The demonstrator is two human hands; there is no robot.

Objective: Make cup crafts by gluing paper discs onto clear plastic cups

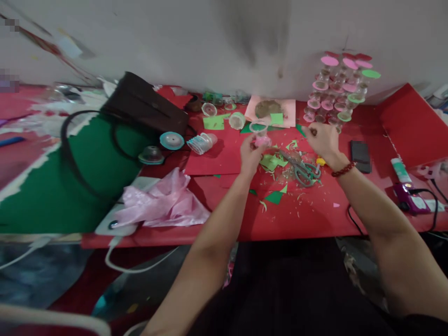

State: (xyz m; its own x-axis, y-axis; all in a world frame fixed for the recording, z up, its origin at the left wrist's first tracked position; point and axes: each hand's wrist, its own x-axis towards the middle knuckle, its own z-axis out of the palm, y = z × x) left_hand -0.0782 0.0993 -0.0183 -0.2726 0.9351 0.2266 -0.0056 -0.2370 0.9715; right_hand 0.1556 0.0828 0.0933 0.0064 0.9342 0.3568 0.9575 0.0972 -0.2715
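Observation:
My left hand (251, 154) is closed on a small clear cup (259, 127) with a pink part (262, 141), held above the red tabletop (276, 224). To its right, my right hand (324, 142) is raised with its fingers curled together; whatever they may pinch is too small to make out. Between and below the hands lie scissors (304, 171) among green paper pieces (271, 162) and thin scraps. Just behind my right hand hang strings of clear cups (327, 105) with pink, red and green discs.
A black bag (147, 105) and stacked clear cups (202, 143) stand left. Pink cloth (164, 200) covers part of a white power strip (115, 219). A phone (360, 156), a glue stick (401, 170) and a purple device (411, 198) lie right. Pink paper (252, 112) is at the back.

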